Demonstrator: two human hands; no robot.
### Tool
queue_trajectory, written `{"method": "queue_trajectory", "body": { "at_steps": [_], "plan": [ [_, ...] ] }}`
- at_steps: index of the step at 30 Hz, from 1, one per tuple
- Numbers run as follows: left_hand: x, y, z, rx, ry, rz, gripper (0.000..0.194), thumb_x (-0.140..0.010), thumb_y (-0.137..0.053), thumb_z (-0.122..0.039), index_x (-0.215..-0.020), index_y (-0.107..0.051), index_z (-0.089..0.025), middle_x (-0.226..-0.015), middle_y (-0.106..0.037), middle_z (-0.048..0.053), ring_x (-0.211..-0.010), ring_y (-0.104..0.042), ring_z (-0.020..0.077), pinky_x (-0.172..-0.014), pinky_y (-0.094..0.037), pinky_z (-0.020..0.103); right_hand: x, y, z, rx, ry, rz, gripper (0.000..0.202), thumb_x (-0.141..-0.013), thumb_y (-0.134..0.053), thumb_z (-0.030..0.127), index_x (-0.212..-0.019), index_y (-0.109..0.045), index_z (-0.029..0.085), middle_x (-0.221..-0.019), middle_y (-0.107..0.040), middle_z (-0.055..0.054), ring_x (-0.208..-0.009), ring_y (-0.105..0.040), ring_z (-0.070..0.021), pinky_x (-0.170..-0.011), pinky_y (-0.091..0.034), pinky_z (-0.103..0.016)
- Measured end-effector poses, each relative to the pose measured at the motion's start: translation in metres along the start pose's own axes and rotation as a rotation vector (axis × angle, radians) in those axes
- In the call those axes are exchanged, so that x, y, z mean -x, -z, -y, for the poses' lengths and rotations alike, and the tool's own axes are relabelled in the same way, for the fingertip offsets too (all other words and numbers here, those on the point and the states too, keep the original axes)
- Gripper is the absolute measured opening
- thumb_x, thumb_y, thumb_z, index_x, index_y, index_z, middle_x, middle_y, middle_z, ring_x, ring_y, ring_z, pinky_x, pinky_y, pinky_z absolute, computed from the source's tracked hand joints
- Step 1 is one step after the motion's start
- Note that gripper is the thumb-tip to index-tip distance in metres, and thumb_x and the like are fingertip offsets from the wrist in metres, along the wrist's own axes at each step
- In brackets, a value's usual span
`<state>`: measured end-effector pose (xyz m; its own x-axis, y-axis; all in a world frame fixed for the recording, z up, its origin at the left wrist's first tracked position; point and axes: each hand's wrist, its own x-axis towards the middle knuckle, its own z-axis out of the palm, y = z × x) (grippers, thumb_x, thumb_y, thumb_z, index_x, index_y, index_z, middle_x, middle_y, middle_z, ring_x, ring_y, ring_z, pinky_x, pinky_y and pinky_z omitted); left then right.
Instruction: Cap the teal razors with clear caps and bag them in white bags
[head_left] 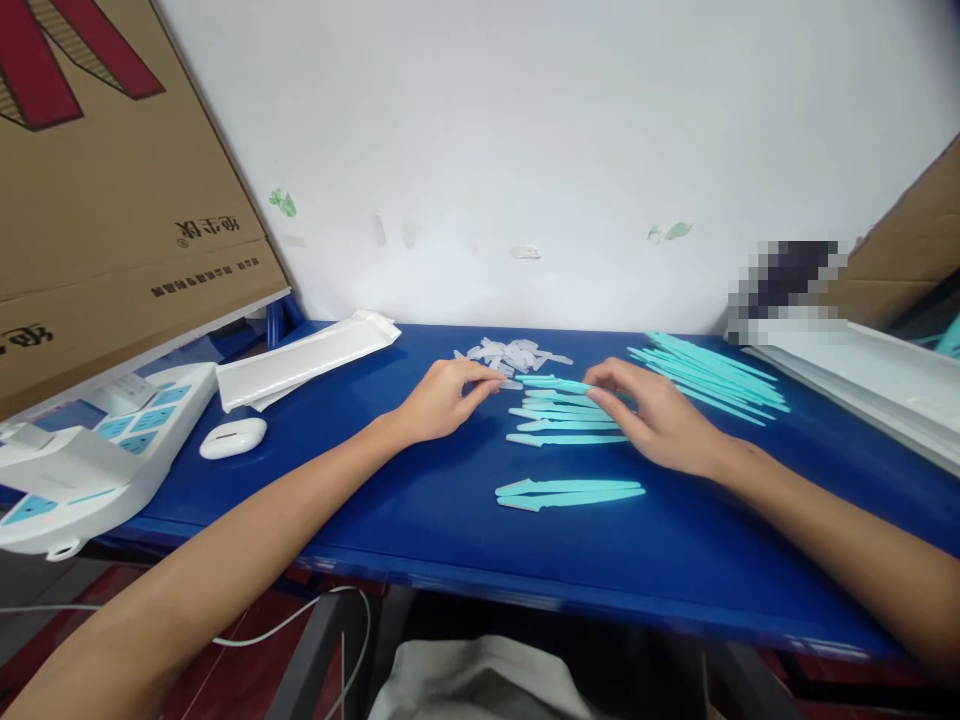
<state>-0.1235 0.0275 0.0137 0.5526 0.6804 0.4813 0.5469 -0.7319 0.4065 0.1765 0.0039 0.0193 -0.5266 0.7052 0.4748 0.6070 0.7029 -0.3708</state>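
Between the thumb and fingers of my right hand [649, 415] is the handle of a turquoise stick-like tool [551, 382], its narrow head pointing left. My left hand [454, 397] pinches at a small translucent piece [510, 385] by the tool's head. Just behind lies a pile of translucent pieces [514, 354]. Several turquoise tools [562, 426] lie in a row under and in front of my right hand. Nearer the front edge, two more tools [570, 492] rest side by side. A larger heap of turquoise sticks [709, 377] is to the right.
On the blue table [420, 530], white packets [300, 365], a white earphone case [233, 438] and a power strip [142, 450] are at left. A cardboard box [120, 180] rises behind them. A white tray [862, 380] stands at right, by the wall.
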Motion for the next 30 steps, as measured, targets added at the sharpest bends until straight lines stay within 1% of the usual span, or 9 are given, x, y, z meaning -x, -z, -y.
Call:
{"method": "queue_trajectory", "body": {
  "at_steps": [3,5,10,13,16,19,24,30],
  "plan": [
    [-0.0008,-0.0012,-0.0002,0.12,0.093,-0.084,0.028,-0.099,-0.058,-0.038,-0.105,-0.077,-0.019,-0.1,-0.078,0.006,-0.083,-0.069,0.018,-0.074,-0.052,0.028,0.0004,0.0014,-0.0018,0.036,-0.024,-0.005,0.021,-0.103,-0.042,0.037,-0.102,-0.055,0.021,-0.091,-0.065,-0.006,-0.075,-0.058,-0.0189,-0.069,-0.043,-0.032],
    [-0.0014,-0.0018,0.0007,0.162,0.134,-0.137,0.029,-0.095,-0.064,-0.041,-0.104,-0.078,-0.017,-0.102,-0.078,0.007,-0.085,-0.07,0.0189,-0.075,-0.053,0.03,0.0006,0.0016,-0.0028,0.054,-0.032,-0.022,0.022,-0.103,-0.041,0.038,-0.103,-0.056,0.021,-0.092,-0.066,-0.006,-0.078,-0.06,-0.0197,-0.072,-0.043,-0.033],
    [-0.0027,-0.0036,0.0058,0.301,0.172,-0.22,0.032,-0.086,-0.074,-0.043,-0.102,-0.078,-0.016,-0.101,-0.078,0.01,-0.088,-0.071,0.0203,-0.078,-0.057,0.032,0.0001,-0.0017,-0.0033,0.081,-0.041,-0.048,0.022,-0.103,-0.041,0.037,-0.104,-0.056,0.021,-0.094,-0.068,-0.007,-0.083,-0.062,-0.0219,-0.075,-0.044,-0.035],
    [-0.003,-0.0048,0.007,0.417,0.19,-0.227,0.031,-0.081,-0.08,-0.042,-0.098,-0.08,-0.017,-0.097,-0.078,0.009,-0.086,-0.072,0.0203,-0.08,-0.058,0.032,-0.0004,-0.0043,-0.0035,0.082,-0.04,-0.062,0.021,-0.103,-0.042,0.037,-0.103,-0.056,0.021,-0.093,-0.068,-0.007,-0.083,-0.063,-0.0222,-0.074,-0.044,-0.035],
    [-0.0028,-0.0058,0.0049,0.473,0.194,-0.206,0.03,-0.079,-0.081,-0.042,-0.095,-0.08,-0.017,-0.093,-0.078,0.008,-0.085,-0.072,0.0203,-0.08,-0.058,0.032,-0.0005,-0.0051,-0.0037,0.077,-0.029,-0.066,0.02,-0.103,-0.043,0.036,-0.103,-0.056,0.021,-0.093,-0.068,-0.006,-0.081,-0.063,-0.0214,-0.074,-0.044,-0.034],
    [-0.0026,-0.0065,0.0019,0.499,0.193,-0.203,0.031,-0.078,-0.082,-0.042,-0.095,-0.08,-0.016,-0.092,-0.078,0.008,-0.083,-0.071,0.0199,-0.079,-0.058,0.032,0.0,-0.0037,-0.0038,0.088,-0.028,-0.067,0.02,-0.103,-0.043,0.036,-0.103,-0.057,0.021,-0.094,-0.068,-0.006,-0.081,-0.063,-0.0213,-0.073,-0.044,-0.034],
    [-0.0029,-0.0068,0.0009,0.514,0.21,-0.24,0.033,-0.077,-0.082,-0.044,-0.094,-0.079,-0.016,-0.093,-0.078,0.009,-0.083,-0.071,0.0196,-0.079,-0.058,0.032,0.0005,-0.0022,-0.0039,0.106,-0.047,-0.087,0.02,-0.103,-0.043,0.036,-0.104,-0.057,0.022,-0.096,-0.068,-0.006,-0.086,-0.063,-0.0223,-0.076,-0.044,-0.035],
    [-0.0033,-0.0072,-0.0002,0.546,0.216,-0.258,0.032,-0.077,-0.082,-0.043,-0.093,-0.078,-0.016,-0.095,-0.078,0.009,-0.083,-0.071,0.0187,-0.079,-0.057,0.031,-0.0004,-0.0035,-0.0031,0.118,-0.05,-0.086,0.02,-0.104,-0.04,0.036,-0.102,-0.055,0.022,-0.089,-0.065,-0.004,-0.077,-0.06,-0.0197,-0.071,-0.042,-0.033]
  ]
}}
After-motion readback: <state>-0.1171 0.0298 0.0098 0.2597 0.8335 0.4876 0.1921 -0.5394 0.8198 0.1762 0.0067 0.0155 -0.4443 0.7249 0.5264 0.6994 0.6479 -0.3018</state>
